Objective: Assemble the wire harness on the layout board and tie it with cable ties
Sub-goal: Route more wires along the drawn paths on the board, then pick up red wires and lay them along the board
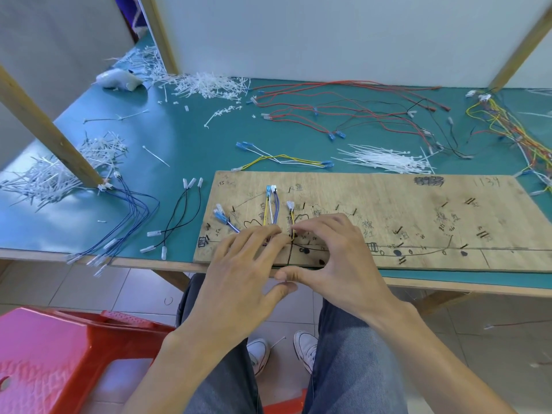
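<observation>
Head view: wooden board (418, 222) on green table (185, 135). Left hand (248, 264) fingers pressing wires (270, 210) at board's near-left end; right hand (331, 258) fingertips pinching yellow wire (293, 225). Cable ties (388, 159) behind board.

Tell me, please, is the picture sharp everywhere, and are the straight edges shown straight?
Head view: even, soft light, no strong glare; the hands and layout board are fairly sharp; the blue wires blur at their near ends, at the table edge; wide-angle distortion leans the wooden posts outward.
</observation>
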The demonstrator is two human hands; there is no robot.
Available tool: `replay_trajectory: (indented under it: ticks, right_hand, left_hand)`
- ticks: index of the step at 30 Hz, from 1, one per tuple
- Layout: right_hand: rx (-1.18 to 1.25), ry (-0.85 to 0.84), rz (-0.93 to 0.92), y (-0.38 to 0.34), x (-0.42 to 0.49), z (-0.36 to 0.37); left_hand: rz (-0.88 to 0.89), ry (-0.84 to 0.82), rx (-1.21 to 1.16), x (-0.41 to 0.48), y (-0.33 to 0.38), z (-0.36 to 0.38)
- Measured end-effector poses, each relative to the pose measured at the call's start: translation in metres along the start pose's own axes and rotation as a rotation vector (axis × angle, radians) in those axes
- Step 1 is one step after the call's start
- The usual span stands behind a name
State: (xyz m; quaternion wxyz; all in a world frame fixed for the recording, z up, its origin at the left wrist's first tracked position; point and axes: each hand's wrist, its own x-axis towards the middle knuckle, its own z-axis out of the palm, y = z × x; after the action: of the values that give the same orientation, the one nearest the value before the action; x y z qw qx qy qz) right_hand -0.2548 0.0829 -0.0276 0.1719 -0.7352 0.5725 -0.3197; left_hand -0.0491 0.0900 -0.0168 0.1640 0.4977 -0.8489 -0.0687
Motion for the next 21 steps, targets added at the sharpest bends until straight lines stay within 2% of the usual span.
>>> replay_trajectory:
  ticks: [7, 12, 17, 21]
  right_hand:
    - [0.111, -0.021, 0.016, 0.007, 0.009, -0.011]
    - [0.199, 0.053, 0.069, 0.011, 0.023, -0.016]
    - [0.402, 0.170, 0.178, 0.010, 0.065, -0.018]
    - [0.411, 0.166, 0.227, 0.015, 0.100, -0.016]
  left_hand:
    - [0.015, 0.043, -0.122, 0.008, -0.010, -0.008]
    - [-0.011, 0.080, -0.201, 0.034, -0.017, -0.018]
    - [-0.079, 0.105, -0.276, 0.121, -0.026, -0.033]
    - [-0.140, 0.111, -0.292, 0.213, -0.046, -0.030]
